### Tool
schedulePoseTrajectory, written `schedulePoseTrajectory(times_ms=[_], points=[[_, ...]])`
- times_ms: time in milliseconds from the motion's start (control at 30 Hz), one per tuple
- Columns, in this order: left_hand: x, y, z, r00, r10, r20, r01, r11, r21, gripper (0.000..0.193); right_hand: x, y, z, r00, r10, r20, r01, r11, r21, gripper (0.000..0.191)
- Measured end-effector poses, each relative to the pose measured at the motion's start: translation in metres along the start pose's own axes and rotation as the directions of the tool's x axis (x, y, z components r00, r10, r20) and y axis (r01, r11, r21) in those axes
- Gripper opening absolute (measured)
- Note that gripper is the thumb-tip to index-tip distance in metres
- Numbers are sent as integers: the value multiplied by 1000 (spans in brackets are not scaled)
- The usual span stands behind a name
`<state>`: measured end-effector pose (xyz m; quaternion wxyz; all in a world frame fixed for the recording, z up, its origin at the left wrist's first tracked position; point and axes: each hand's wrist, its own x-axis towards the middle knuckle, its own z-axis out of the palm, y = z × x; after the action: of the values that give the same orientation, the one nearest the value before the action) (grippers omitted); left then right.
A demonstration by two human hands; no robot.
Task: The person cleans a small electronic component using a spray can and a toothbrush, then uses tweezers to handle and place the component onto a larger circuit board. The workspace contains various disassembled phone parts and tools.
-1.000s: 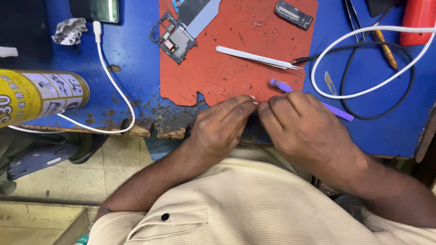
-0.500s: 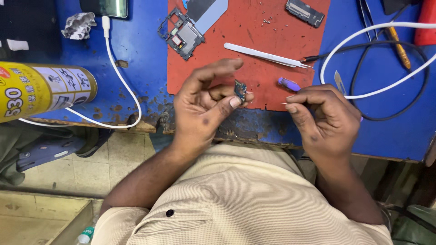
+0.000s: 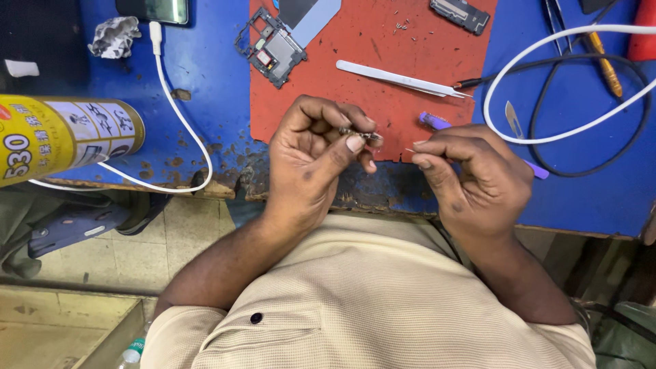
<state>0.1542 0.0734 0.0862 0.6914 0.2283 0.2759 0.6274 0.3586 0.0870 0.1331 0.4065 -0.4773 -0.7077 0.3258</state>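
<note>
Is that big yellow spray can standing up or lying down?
Lying down. The yellow spray can rests on its side on the blue table, its length running left to right, with a white cable beside it.

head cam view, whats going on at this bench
A person at a blue workbench pinches a small dark electronic part in the left hand, raised above the edge of a red mat. The right hand holds something thin next to it, too small to identify. On the mat lie metal tweezers and a phone frame piece. A yellow spray can lies at the left.
</note>
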Motion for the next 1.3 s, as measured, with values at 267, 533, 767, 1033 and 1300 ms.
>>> schedulePoseTrajectory(times_ms=[267,533,767,1033,1300], points=[[-3,6,7,990,30,-135,3,971,239,20,7,-3,5,999,-11,36,15,996,-91,11],[-4,9,12,979,-49,-198,118,927,356,27,4,2,5,997,-27,78,38,989,-142,10],[-1,8,15,970,-61,-234,148,916,373,26,6,1,9,994,8,109,7,991,-130,9],[-2,9,15,969,-64,-240,168,881,442,26,8,3,10,991,-27,132,49,985,-167,11],[-4,8,14,975,-72,-209,162,877,452,25,10,2,12,987,-42,152,68,983,-170,11]])
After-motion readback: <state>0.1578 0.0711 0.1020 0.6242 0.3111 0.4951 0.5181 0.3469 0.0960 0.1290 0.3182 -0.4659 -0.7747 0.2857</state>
